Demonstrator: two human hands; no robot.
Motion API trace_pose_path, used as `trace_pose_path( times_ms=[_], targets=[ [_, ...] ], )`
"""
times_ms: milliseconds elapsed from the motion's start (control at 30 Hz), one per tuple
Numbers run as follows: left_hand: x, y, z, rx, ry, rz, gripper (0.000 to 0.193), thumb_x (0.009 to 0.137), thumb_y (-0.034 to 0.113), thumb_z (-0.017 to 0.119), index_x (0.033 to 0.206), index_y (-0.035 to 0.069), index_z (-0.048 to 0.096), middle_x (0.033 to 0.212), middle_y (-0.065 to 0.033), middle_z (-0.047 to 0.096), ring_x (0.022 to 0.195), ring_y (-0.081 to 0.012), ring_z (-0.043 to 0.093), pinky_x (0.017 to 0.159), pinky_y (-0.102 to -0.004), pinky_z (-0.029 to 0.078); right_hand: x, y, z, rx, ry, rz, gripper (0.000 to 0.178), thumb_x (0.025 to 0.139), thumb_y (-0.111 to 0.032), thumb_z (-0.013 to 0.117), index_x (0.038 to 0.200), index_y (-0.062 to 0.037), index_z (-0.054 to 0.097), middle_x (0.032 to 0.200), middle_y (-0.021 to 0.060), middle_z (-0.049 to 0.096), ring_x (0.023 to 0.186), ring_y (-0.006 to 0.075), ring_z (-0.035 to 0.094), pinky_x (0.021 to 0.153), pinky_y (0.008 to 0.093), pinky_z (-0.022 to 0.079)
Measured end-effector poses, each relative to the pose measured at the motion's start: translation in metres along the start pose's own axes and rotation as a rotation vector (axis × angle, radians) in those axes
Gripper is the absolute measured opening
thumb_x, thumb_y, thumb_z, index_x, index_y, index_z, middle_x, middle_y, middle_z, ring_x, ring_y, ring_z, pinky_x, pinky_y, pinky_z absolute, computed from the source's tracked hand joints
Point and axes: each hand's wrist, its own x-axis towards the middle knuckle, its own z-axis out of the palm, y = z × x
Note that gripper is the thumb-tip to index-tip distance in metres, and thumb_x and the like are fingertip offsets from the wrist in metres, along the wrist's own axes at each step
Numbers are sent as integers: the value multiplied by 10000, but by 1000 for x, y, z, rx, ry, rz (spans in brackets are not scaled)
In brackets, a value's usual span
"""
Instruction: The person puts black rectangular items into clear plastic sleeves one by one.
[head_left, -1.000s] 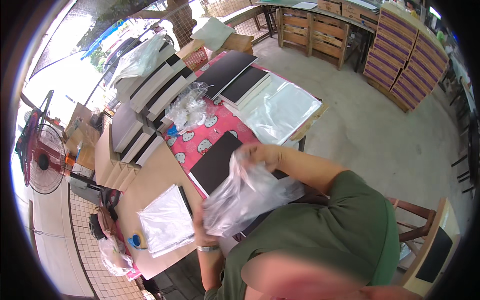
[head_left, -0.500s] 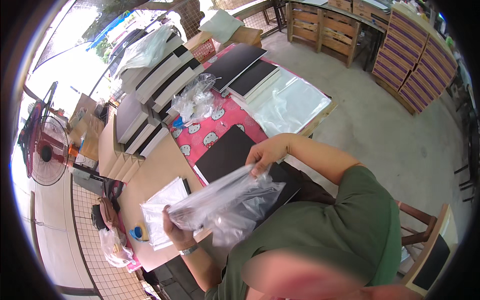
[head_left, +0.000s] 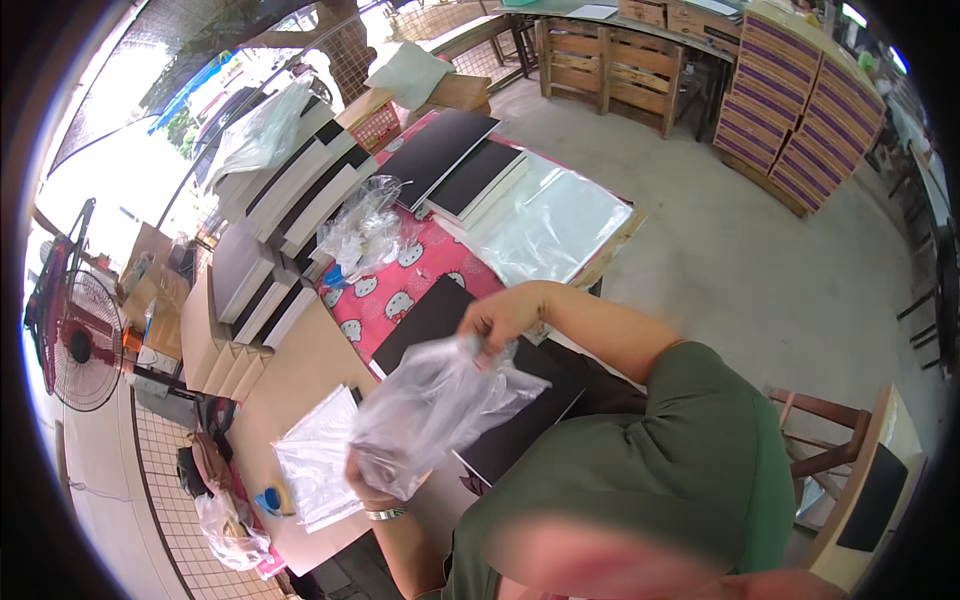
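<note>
A clear plastic bag (head_left: 425, 395) is stretched between my two hands above the table. My right hand (head_left: 497, 320) pinches its upper edge with thumb and fingers closed. My left hand (head_left: 368, 482), with a metal watch on the wrist, grips the lower left end; its fingers are partly covered by the crinkled film. Beneath the bag lie flat black-covered boards or books (head_left: 425, 318), one by the pink cloth and another (head_left: 525, 425) close to my body. Left of the bag rests a white pack in clear plastic (head_left: 318, 462).
Tall stacks of thick black-and-white books (head_left: 300, 190) stand at the left back. Beyond the pink patterned cloth (head_left: 440, 250) lie clear plastic sheets (head_left: 550, 225) and a crumpled plastic bag (head_left: 365, 225). A blue tape roll (head_left: 268, 500), a fan (head_left: 80, 345) and a wooden chair (head_left: 830, 440) surround me.
The bag has gone from pulled taut into a long strip to bunched and opened wider. My left hand's fingers have moved behind its film. The whole view has shifted slightly.
</note>
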Motion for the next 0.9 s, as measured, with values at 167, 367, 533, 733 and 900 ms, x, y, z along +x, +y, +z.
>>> trace_pose_path(
  times_ms=[167,367,533,733,900],
  targets=[
    [5,-36,-92,637,-97,-150,502,704,265,673,1101,-7,533,974,-88,613,830,-197,599,755,-347,497,23,9,-12,867,215,-577,259,813,-48,554,1070,-38,525,713,8,523,606,117,524,616,257,456],
    [69,-5,-55,103,38,-69,477,796,240,505,1157,-71,480,1158,-209,546,1093,-300,511,1010,-440,328,9,69,-57,623,496,-75,298,767,-48,579,1055,-38,504,669,-13,477,556,74,461,522,206,391],
    [153,-23,-94,812,517,-71,149,817,159,512,844,26,572,807,-87,606,747,-182,579,679,-326,465,72,152,-96,-4,870,127,370,687,-35,573,1054,7,548,806,55,599,743,167,579,669,272,447],
    [236,-29,-138,1726,449,29,199,784,150,540,877,-2,629,704,-59,587,590,-171,529,521,-310,415,131,145,-142,-1358,619,723,306,711,-111,526,984,9,595,1009,230,596,920,373,590,848,425,429],
    [230,-21,-118,1542,485,120,212,802,170,549,712,-5,629,670,-79,618,605,-165,568,546,-320,440,101,151,-131,-1053,1070,270,247,716,-126,503,890,2,622,830,243,606,818,383,591,769,456,452]
  ],
)
